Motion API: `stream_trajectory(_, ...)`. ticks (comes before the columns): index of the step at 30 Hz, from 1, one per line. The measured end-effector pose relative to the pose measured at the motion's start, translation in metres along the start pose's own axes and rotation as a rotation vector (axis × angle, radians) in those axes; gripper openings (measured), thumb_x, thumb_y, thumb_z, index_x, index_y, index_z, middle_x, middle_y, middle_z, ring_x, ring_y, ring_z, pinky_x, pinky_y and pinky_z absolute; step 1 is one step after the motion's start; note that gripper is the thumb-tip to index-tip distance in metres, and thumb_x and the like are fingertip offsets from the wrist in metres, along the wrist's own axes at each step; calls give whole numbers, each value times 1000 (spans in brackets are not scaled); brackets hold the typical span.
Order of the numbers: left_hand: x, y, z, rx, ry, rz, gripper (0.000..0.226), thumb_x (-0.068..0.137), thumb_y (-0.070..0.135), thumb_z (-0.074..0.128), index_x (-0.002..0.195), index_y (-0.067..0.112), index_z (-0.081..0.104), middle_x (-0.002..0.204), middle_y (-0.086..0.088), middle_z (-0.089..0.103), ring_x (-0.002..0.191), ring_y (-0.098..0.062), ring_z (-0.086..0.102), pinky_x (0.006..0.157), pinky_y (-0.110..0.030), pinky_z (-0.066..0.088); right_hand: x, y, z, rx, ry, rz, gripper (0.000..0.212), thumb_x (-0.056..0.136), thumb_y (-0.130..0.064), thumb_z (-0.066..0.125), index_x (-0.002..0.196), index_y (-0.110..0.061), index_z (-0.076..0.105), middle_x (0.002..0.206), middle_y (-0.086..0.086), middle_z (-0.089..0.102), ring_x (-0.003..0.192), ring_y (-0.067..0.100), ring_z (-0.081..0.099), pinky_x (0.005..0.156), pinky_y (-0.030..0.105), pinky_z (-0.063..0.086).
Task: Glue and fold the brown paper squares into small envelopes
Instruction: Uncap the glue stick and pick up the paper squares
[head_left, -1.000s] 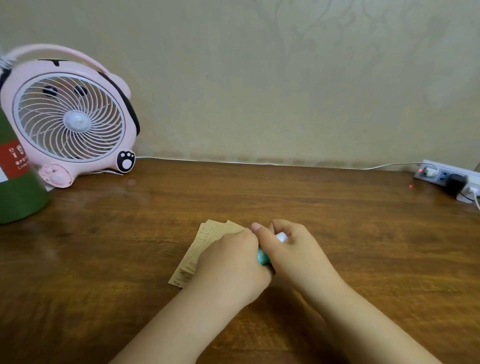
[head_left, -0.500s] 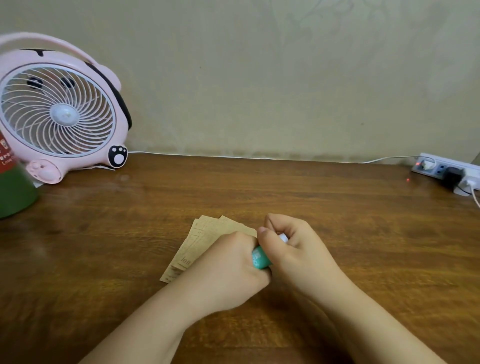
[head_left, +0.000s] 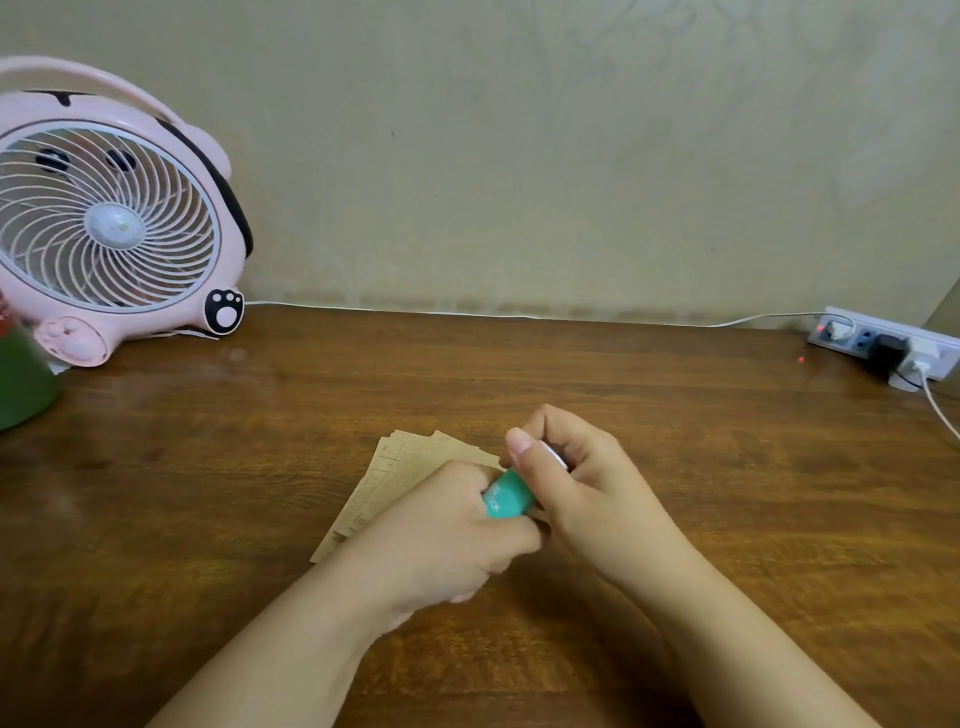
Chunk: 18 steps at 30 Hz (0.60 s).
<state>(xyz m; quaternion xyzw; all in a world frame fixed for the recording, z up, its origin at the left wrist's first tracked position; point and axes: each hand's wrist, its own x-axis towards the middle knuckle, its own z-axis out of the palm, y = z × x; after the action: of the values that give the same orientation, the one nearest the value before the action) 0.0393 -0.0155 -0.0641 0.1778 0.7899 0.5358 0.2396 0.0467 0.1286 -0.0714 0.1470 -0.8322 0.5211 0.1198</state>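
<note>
Brown wooden tabletop against a beige wall, round pink plastic desk fan at back left, white power strip at back right. Mid-table, fanned stack of brown paper squares, partly under left hand. Left hand curled round small teal glue stick; right hand pinching its white end.

Left of the pink fan, green container blurred, cut by the frame edge.
</note>
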Motion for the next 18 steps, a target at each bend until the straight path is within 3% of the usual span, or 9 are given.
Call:
stream_trajectory(2, 2, -5, 0, 203, 167, 76, 7, 82, 28, 59, 77, 23, 58, 52, 10, 51, 44, -10, 45, 46, -29, 37, 1, 1, -5, -17, -89, 111, 30, 83, -53, 52, 79, -24, 57, 74, -1, 61, 66, 19, 55, 63, 38, 50)
stream_trajectory(4, 2, -10, -2, 429, 285, 133, 7, 82, 39, 56, 87, 33, 58, 66, 12, 60, 55, -6, 55, 52, -29, 47, 0, 2, -9, -76, -117, 119, 15, 88, -42, 54, 86, -28, 60, 83, -4, 66, 76, 15, 62, 74, 39, 54)
stream_trajectory(6, 2, -10, -2, 638, 359, 160, 9, 83, 41, 53, 90, 35, 54, 75, 12, 60, 66, -5, 56, 60, -30, 50, -1, 3, -7, -129, -78, 130, 9, 87, -36, 55, 84, -29, 60, 81, -5, 67, 74, 12, 63, 73, 39, 55)
stream_trajectory(9, 2, -7, 9, 695, 424, 182, 14, 84, 39, 53, 95, 33, 48, 81, 11, 57, 73, -7, 55, 62, -27, 46, -1, 3, 5, -208, 48, 231, 31, 86, -45, 52, 76, -16, 56, 63, -6, 57, 56, 9, 52, 53, 29, 46)
stream_trajectory(11, 4, -6, 17, 692, 447, 171, 25, 84, 38, 54, 108, 33, 47, 86, 10, 59, 77, -11, 57, 64, -27, 47, -2, 2, 13, -214, 126, 258, 46, 88, -47, 49, 71, -4, 46, 57, -3, 44, 51, 8, 38, 50, 28, 34)
stream_trajectory(14, 6, -6, 24, 716, 452, 102, 34, 85, 34, 52, 118, 35, 45, 93, 9, 61, 86, -17, 60, 70, -31, 49, -5, 1, 18, -231, 182, 204, 40, 93, -42, 43, 71, -8, 43, 55, -4, 43, 47, 7, 37, 47, 25, 33)
stream_trajectory(18, 7, -10, 22, 877, 539, 9, 17, 90, 37, 49, 101, 26, 44, 84, 6, 55, 81, -21, 57, 64, -30, 40, -11, -3, 21, -362, 196, 133, 39, 91, -50, 38, 70, -19, 46, 54, -4, 50, 50, 12, 48, 51, 35, 44)
